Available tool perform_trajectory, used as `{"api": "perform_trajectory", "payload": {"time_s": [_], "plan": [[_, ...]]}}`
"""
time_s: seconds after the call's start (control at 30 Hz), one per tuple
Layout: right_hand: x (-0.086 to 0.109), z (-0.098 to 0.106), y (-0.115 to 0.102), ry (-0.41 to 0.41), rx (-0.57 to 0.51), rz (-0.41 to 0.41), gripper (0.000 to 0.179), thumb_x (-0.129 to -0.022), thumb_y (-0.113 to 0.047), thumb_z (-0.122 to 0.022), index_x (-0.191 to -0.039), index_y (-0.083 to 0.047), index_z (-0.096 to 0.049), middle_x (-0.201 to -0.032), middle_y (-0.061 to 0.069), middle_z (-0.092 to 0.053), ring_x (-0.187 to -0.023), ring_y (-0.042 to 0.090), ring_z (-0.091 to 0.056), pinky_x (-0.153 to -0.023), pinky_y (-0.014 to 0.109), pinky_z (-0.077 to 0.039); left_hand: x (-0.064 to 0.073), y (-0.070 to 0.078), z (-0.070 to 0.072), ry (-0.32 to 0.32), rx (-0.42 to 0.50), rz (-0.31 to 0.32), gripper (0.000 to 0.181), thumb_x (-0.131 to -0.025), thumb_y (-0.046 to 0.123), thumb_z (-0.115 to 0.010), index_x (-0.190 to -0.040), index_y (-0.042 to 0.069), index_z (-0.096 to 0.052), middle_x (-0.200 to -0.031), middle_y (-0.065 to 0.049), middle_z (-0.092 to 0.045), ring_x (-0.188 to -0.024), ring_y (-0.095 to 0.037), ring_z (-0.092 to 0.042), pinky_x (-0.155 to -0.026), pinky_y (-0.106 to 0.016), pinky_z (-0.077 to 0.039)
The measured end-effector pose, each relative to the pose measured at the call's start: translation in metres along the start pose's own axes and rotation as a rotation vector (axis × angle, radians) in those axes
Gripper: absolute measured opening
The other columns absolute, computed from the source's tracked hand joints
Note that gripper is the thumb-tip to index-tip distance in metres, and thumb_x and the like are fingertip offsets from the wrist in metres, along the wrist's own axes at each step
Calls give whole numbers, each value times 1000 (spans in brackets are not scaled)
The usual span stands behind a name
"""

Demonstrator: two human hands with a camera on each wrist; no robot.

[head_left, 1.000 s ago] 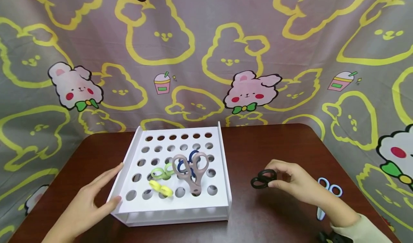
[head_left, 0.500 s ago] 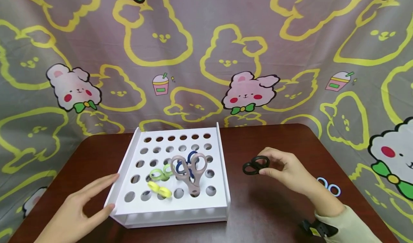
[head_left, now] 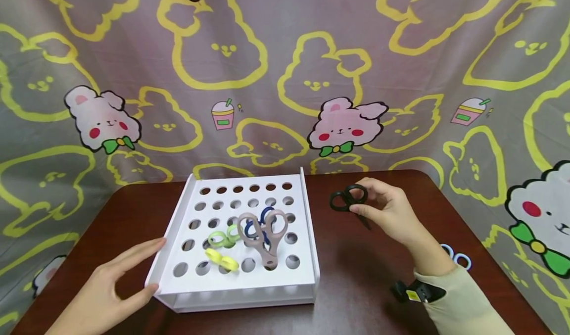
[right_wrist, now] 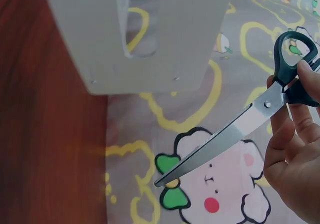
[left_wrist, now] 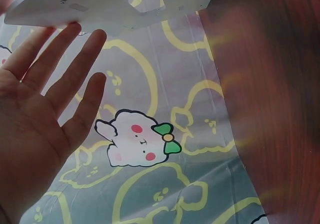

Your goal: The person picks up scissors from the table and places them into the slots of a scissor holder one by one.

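Observation:
In the head view, my right hand (head_left: pixel 389 216) pinches black-handled scissors (right_wrist: pixel 227 135) above the table, right of a white rack (head_left: pixel 196 283) with rows of round holes. The right wrist view shows their long metal blades shut together, pointing away from the hand. My left hand (head_left: pixel 104 288) has its fingers spread, with fingertips at the rack's left side wall. Several scissors stand in the rack's holes, handles up: taupe scissors (head_left: pixel 269 257), dark blue scissors (head_left: pixel 268 209), green scissors (head_left: pixel 216 242) and yellow scissors (head_left: pixel 230 263). Their blades are mostly hidden beneath the panel.
Light blue scissors (head_left: pixel 455 259) lie at the right of the brown table (head_left: pixel 356 295), partly covered by my right forearm. A black strap device (head_left: pixel 418 293) sits on my right wrist. A patterned curtain (head_left: pixel 276 77) hangs behind the table.
My right hand has lifted the black scissors up and slightly left, farther from the table's front. My left hand has shifted slightly at the rack's side; the rack stays in place.

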State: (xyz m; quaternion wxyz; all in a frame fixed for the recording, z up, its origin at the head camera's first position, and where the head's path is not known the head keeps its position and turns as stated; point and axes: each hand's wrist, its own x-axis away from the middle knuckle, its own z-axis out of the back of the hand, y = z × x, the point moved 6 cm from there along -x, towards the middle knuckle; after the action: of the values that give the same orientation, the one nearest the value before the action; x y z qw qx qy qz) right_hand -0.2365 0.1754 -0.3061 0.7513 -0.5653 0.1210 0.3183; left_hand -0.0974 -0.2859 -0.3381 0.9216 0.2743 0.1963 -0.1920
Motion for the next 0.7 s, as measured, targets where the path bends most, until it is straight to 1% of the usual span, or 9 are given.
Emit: {"api": "perform_trajectory", "payload": {"time_s": [0.13,0.27,0.43,0.5,0.6,0.7], "plan": [[-8,-3,-4,34,-57,-18,33,-78,15,-73,-106,-1,-67,-96,-12,-70,-78,5,-69,-68,20,-56,0,-1,-1,-15,12,14,82,-66,5,-89,-140,19,-58,-141,22,-51,-127,16,-39,-98,2,-24],[-18,-9,-13,62,-110,-1,37,-77,17,-72,-106,-7,-69,-95,-11,-71,-81,5,-69,-71,19,-56,1,-2,-2,-28,24,23,83,-66,3,-88,-141,18,-56,-142,22,-49,-128,16,-38,-98,2,-23],[-28,-16,-26,96,-137,40,36,-76,18,-72,-105,-4,-69,-95,-8,-69,-82,6,-67,-72,20,-57,2,-4,-2,-34,31,41,83,-66,2,-87,-141,19,-56,-142,23,-48,-128,16,-38,-97,2,-23],[-32,-19,-30,103,-158,45,38,-76,18,-72,-105,-7,-70,-96,-7,-68,-82,7,-67,-72,21,-57,2,-4,-2,-30,30,34,82,-66,2,-87,-141,18,-57,-142,23,-49,-128,16,-38,-98,2,-23],[-37,-24,-35,109,-187,52,46,-76,18,-72,-104,-17,-71,-97,-7,-67,-81,6,-68,-72,21,-57,2,-2,-2,-21,32,22,81,-66,1,-87,-140,17,-58,-142,23,-49,-128,16,-39,-99,1,-23],[-42,-28,-40,105,-224,70,51,-76,19,-71,-105,-22,-70,-99,-8,-68,-81,6,-69,-72,21,-57,2,-3,-2,-23,30,31,81,-66,1,-86,-140,18,-58,-141,23,-49,-128,16,-39,-99,1,-23]]}}
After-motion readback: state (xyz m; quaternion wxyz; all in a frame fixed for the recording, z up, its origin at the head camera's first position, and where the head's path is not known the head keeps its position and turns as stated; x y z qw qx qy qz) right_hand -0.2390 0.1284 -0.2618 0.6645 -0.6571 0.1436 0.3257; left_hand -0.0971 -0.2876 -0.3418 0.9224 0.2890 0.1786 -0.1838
